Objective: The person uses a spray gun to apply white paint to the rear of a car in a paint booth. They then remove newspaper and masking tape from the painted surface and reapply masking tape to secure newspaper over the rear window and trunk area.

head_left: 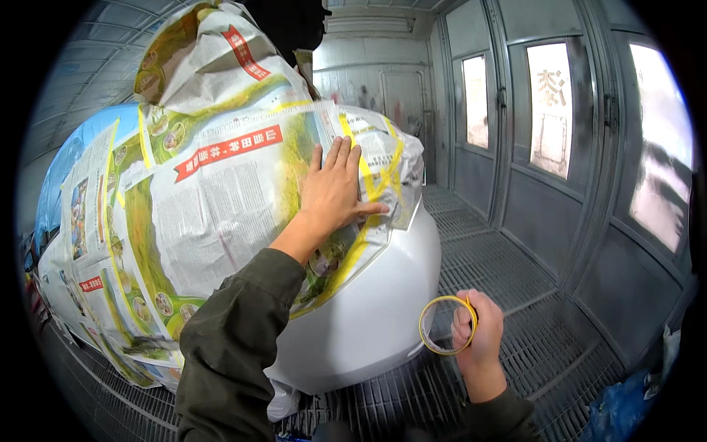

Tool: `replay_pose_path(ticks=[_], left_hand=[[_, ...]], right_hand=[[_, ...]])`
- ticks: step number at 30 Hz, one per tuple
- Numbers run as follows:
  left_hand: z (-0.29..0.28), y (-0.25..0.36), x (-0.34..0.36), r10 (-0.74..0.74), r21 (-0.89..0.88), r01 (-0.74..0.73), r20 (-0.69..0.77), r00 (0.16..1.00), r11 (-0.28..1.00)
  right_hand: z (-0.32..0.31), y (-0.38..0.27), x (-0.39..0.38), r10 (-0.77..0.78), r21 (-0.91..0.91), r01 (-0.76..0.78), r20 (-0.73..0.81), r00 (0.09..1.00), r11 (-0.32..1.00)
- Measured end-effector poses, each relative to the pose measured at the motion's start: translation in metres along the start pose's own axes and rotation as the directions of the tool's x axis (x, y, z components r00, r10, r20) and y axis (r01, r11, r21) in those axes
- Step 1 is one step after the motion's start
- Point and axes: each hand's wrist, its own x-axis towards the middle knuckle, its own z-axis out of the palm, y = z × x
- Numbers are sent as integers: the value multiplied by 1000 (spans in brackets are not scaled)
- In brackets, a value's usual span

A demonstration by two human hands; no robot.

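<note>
My left hand (pixel 335 188) lies flat with its fingers spread on newspaper sheets (pixel 221 214) that cover a white car body. Strips of yellow masking tape (pixel 346 272) run along the paper's edge, where it meets the bare white bumper (pixel 346 331). More yellow strips cross near my left fingertips and thumb. Low on the right, my right hand (pixel 480 335) is closed round one side of a roll of yellow masking tape (pixel 425 328), held apart from the car. The roll's open ring faces me, and its far side is hidden by my fingers.
Grey metal doors with bright windows (pixel 549 110) stand along the right. The floor is metal grating (pixel 508 272). Blue plastic (pixel 618 405) lies at the lower right, and a blue sheet (pixel 85 158) covers part of the car at the far left.
</note>
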Motion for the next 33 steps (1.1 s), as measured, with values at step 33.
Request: replay_pose_path(ticks=[33], left_hand=[[-92, -8, -414, -834, -915, 109, 400, 380, -389]], right_hand=[[227, 116, -67, 551, 269, 958, 786, -280, 101]])
